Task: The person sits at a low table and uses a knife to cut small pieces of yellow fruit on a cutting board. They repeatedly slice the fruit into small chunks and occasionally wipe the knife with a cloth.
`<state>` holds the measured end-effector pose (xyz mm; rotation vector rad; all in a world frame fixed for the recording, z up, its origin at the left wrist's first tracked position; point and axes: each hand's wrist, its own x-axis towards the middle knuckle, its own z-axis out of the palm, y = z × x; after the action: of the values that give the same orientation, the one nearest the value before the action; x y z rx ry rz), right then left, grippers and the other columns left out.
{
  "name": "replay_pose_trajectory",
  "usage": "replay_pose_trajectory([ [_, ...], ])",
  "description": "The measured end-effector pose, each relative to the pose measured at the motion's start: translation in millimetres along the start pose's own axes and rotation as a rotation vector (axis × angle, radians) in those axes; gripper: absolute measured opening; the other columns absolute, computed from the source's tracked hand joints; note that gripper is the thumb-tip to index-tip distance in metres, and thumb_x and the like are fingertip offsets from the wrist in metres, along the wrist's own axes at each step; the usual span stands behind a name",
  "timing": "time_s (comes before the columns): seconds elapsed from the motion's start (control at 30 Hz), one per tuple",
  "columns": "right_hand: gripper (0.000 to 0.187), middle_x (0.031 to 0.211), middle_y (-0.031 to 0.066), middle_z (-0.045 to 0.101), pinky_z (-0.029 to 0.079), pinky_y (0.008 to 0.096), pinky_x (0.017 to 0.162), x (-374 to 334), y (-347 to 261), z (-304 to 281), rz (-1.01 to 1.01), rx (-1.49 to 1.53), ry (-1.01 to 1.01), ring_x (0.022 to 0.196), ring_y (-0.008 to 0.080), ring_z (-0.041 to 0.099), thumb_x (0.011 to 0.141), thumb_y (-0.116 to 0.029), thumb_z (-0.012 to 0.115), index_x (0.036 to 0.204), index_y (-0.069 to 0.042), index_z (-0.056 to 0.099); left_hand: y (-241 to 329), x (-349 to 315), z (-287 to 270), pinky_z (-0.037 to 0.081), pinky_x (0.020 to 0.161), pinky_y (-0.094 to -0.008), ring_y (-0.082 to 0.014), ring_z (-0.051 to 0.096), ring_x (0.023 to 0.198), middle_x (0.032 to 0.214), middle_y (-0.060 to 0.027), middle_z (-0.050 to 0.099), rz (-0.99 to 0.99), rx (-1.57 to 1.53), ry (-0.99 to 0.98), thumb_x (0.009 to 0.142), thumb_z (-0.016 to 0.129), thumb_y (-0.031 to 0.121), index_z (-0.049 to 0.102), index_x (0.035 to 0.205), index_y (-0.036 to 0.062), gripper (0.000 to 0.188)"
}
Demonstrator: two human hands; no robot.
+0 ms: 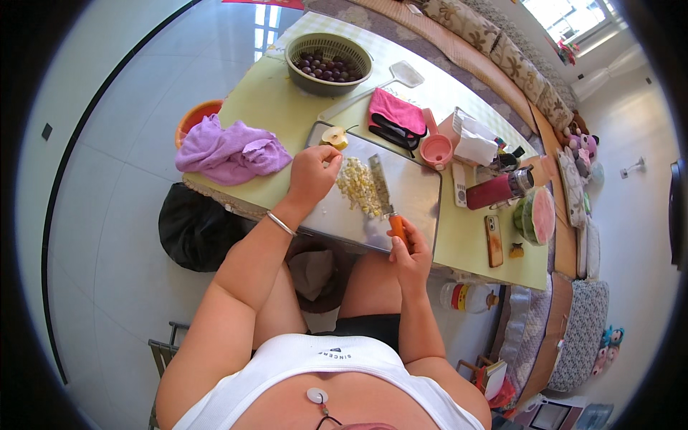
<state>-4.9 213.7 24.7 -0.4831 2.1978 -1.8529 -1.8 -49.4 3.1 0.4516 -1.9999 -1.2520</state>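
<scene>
The person sits at a low worktop (pixel 279 100) covered in pale green, with a shiny metal cutting board (pixel 412 190) in front of them. The right hand (pixel 410 251) is wrapped around the orange handle of a knife (pixel 381 192), fingers closed tight on it, and the blade lies tilted across the board with its edge against a pile of chopped pale yellow pieces (pixel 356 185). The left hand (pixel 313 172) rests on the board just beside that pile, fingers curled down and touching the near edge of the pieces; I cannot tell whether it grips anything beneath them. A silver bangle (pixel 281 223) sits on the left wrist.

At the far left corner of the board lies a cut fruit core (pixel 334 136), apart from the pile. Left of the board, a crumpled purple cloth (pixel 229 150) is heaped on the worktop, with an orange bowl (pixel 195 116) partly behind it at the edge. Farther back stands a green colander (pixel 328 63) holding dark round fruit. Behind the board lie a pink cloth (pixel 396 110) and a pink scoop (pixel 436 148). To the right are a dark red bottle (pixel 494 190) lying on its side, a phone (pixel 493 240), and a cut watermelon (pixel 537 215).
</scene>
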Motion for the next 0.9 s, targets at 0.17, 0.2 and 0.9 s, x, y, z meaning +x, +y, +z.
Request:
replay_pose_trajectory([
  [0.17, 0.04, 0.107, 0.0103, 0.067, 0.045, 0.0184, 0.057, 0.7, -2.5, -1.5, 0.031, -0.079, -0.013, 0.064, 0.0049, 0.052, 0.095, 0.0, 0.058, 0.134, 0.001, 0.056, -3.9, -1.2, 1.9, 0.051, 0.063, -0.0324, -0.021, 0.067, 0.066, 0.077, -0.014, 0.07, 0.012, -0.01, -0.005, 0.085, 0.069, 0.012, 0.072, 0.089, -0.0006, 0.013],
  [0.2, 0.04, 0.106, 0.0104, 0.068, 0.045, 0.0184, 0.057, 0.8, -2.4, -1.3, 0.046, -0.094, -0.022, 0.064, 0.005, 0.052, 0.095, 0.0, 0.058, 0.134, 0.001, 0.056, -4.7, -1.2, 2.7, 0.051, 0.063, -0.0322, -0.0208, 0.067, 0.066, 0.077, -0.0139, 0.07, 0.011, -0.021, -0.011, 0.085, 0.069, 0.012, 0.072, 0.089, -0.0006, 0.013],
  [0.9, 0.042, 0.104, 0.0093, 0.068, 0.046, 0.0193, 0.058, -1.8, -2.8, 3.5, 0.005, -0.003, -0.027, 0.068, 0.0047, 0.055, 0.095, -0.001, 0.059, 0.136, -0.002, 0.055, 0.1, -2.7, 2.0, 0.051, 0.062, -0.0326, -0.022, 0.066, 0.067, 0.079, -0.0145, 0.07, 0.02, -0.006, -0.07, 0.085, 0.07, 0.012, 0.072, 0.089, -0.0002, 0.013],
])
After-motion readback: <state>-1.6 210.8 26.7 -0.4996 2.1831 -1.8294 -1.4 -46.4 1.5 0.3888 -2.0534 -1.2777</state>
